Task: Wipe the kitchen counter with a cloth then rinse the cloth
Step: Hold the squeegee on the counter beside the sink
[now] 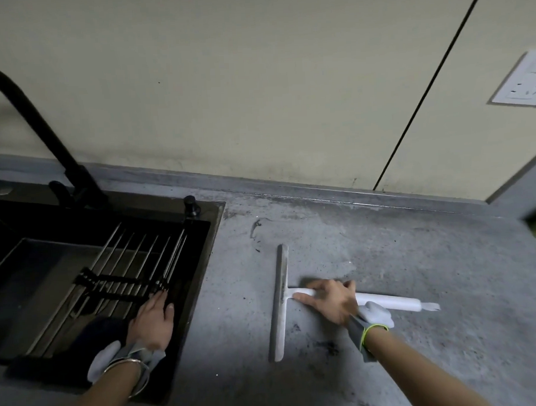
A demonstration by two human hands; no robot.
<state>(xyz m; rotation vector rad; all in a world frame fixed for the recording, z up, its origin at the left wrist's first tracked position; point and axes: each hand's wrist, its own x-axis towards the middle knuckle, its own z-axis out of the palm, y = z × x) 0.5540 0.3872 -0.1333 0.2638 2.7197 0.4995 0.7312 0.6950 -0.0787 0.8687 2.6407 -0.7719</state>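
squeegee [281, 300] 1 (right hand [332, 301] on handle) | left hand [152, 323] 1 | sink [214, 223] 1

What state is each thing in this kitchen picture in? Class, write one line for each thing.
Left hand: over the sink, fingers on the rack.
Right hand: gripping the squeegee handle.
Squeegee: flat on the counter, blade towards the sink.
Counter: dirty, dark specks and smears.
Rack: lying across the sink.
Tap: no water running.
Sink: dark; whether wet, cannot tell.

Matt, rough grey counter [386, 259]
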